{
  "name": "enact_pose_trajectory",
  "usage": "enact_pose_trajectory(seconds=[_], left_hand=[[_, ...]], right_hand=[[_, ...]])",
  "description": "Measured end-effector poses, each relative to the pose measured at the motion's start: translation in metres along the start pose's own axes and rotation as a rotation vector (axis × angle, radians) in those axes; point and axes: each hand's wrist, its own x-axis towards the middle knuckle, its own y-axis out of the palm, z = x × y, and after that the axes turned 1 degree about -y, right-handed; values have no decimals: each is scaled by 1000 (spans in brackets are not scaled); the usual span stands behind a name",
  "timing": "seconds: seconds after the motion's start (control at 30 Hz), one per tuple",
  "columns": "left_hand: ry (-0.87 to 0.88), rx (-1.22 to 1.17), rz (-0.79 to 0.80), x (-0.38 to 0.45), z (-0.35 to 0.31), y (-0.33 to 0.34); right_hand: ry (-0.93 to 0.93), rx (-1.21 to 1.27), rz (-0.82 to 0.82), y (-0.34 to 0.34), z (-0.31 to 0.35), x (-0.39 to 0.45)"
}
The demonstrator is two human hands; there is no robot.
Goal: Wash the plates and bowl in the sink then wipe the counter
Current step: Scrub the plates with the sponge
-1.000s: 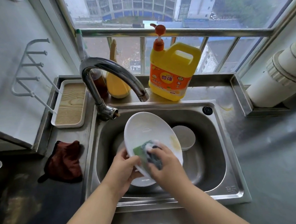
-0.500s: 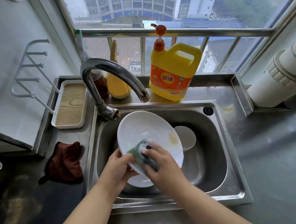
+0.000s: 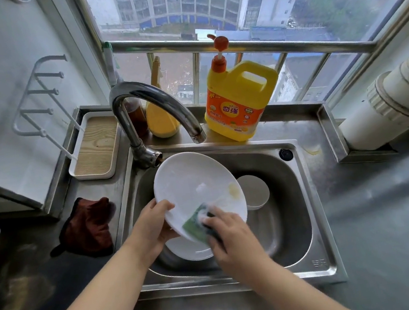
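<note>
Over the steel sink (image 3: 318,220) my left hand (image 3: 153,226) grips the near left rim of a white plate (image 3: 189,183), which is tilted up towards me. My right hand (image 3: 229,234) holds a green sponge (image 3: 196,221) with foam on it against the plate's lower part. A yellow smear (image 3: 234,190) shows near the plate's right edge. Under the held plate lies a second white plate (image 3: 187,250) on the sink floor. A white bowl (image 3: 255,192) sits in the sink to the right, partly hidden by the held plate.
A curved tap (image 3: 154,101) arches over the sink's back left. A yellow detergent jug (image 3: 238,103) with a pump stands behind the sink. A dark red cloth (image 3: 90,227) lies on the counter to the left. A wood-bottomed tray (image 3: 96,148) sits at back left.
The plate has been turned and lifted to face me more fully. My right hand has dragged the sponge down and to the right across it, leaving foam.
</note>
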Motion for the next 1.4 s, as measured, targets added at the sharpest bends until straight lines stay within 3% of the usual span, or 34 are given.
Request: enact_pose_trajectory(seconds=[0.13,0.3,0.4,0.53,0.73,0.8,1.0,1.17,1.3,1.4], left_hand=[[-9,42,-20,2,-5,-7],[-47,89,-25,9,-7,-16],[-93,53,-48,13,-8,-20],[-122,-3,-7,15,-14,-25],[-26,-166,124,-3,17,18],[6,-162,139,-5,24,24],[-6,-150,112,-2,11,2],[5,-159,167,1,3,-3],[89,-181,191,-3,24,23],[95,-134,206,-6,27,28]], right_hand=[[-92,-79,-8,-8,-19,0],[53,-257,55,-35,-52,6],[-73,-350,58,-39,-42,2],[-339,-438,-164,-27,-45,1],[-284,-373,-476,0,-11,6],[-229,-312,-463,5,-6,11],[-346,-337,-278,-17,-52,8],[-337,-478,-385,-30,-63,8],[-275,-415,-501,-6,-34,9],[-275,-351,-474,6,-25,10]])
